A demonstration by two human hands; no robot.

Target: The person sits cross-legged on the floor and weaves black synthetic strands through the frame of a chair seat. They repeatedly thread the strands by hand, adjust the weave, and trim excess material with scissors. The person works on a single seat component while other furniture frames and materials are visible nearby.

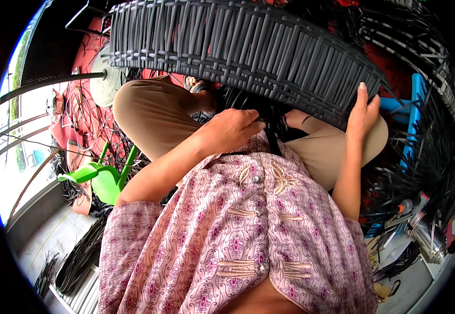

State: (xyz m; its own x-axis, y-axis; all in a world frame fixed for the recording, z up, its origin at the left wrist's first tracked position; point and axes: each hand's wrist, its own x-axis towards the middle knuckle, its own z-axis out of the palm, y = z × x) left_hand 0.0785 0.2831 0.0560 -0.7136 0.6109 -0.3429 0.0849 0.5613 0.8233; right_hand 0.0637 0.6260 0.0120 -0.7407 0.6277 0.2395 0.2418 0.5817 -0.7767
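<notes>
A long, curved panel of dark grey woven wicker strips (227,42) spans the far side, above my crossed legs. My right hand (362,112) grips its lower right end, with the thumb laid along the face and the other fingers partly hidden. Below the panel's middle, my left hand (233,127) is closed with its fingers curled inward. Whatever it pinches is hidden or too small to name. Dark loose strips (274,123) hang just right of its fingertips, between the panel and my lap.
Green plastic furniture (107,183) stands at the left, near a bundle of black strips (83,256). A round grey disc (102,83) with a rod is at the far left. Rightward are a blue frame (418,115), tangled black strips (431,162) and a clear jar (434,246).
</notes>
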